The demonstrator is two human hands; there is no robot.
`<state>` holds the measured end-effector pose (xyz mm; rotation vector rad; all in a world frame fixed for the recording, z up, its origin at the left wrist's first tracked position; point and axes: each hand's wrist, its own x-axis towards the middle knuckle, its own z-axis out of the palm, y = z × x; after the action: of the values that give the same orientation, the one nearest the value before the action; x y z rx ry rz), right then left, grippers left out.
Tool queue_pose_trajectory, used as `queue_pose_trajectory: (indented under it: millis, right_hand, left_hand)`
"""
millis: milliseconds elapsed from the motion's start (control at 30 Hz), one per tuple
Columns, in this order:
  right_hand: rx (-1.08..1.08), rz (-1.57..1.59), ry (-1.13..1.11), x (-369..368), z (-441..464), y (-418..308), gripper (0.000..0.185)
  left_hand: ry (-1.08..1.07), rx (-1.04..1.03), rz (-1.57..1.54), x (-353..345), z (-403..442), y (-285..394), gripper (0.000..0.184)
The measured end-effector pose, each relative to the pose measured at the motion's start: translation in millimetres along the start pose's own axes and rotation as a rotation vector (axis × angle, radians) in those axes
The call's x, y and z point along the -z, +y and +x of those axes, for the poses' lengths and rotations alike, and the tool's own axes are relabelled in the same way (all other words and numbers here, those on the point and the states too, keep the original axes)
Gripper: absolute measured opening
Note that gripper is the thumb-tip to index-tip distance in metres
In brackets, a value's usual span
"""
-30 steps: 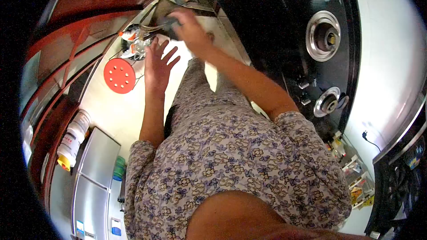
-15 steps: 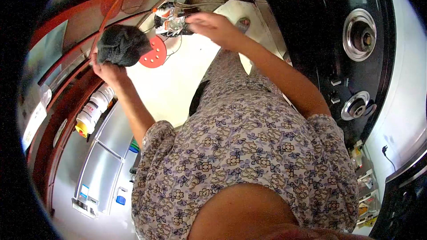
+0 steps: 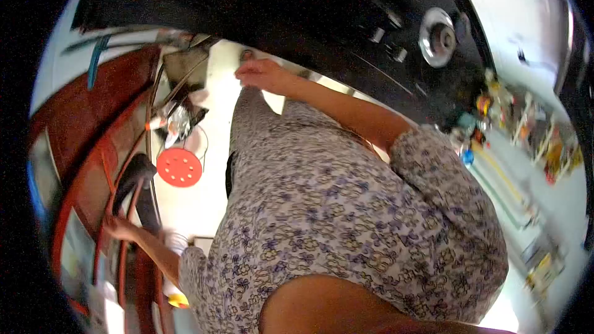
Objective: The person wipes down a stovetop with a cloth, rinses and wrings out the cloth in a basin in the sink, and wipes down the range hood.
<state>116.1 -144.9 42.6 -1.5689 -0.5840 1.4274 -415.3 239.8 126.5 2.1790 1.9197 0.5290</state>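
Note:
On the left, my left hand (image 3: 120, 229) is blurred beside the red-brown wooden rails (image 3: 102, 253). A dark, soft cloth-like item (image 3: 133, 176) is just beyond it, against the rails; whether my fingers touch it cannot be made out. My right hand (image 3: 263, 76) is in the air over my lower leg, fingers loosely bent and partly spread, with nothing visible in them. Nearest to it are the floor (image 3: 218, 80) and the edge of the black stove counter (image 3: 278, 43).
A red round stool top with holes (image 3: 179, 167) stands on the floor near a cluttered heap of shiny and white items (image 3: 178, 122). The black stove has metal burners (image 3: 438, 37). Bottles and packets (image 3: 495, 108) line the wall at right.
My view has turned, shifting the stove toward the top. The dark item, earlier raised in my left hand, is now at the rails. My right hand's fingers are more bent.

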Motion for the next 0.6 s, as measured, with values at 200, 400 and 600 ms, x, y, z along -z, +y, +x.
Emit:
queue_pose_trajectory:
  millis: [200, 400, 600]
  right_hand:
    - [0.066, 0.180, 0.038, -8, -3, 15, 0.036]
    - [0.175, 0.126, 0.046, -3, 3, -8, 0.036]
    - [0.368, 0.187, -0.168, -13, 27, -30, 0.047]
  left_hand:
    - [-0.060, 0.053, 0.198, 22, 25, 2, 0.028]
    - [0.033, -0.117, -0.239, 50, 25, 124, 0.021]
    - [-0.057, -0.146, -0.564, 54, -48, 309, 0.019]
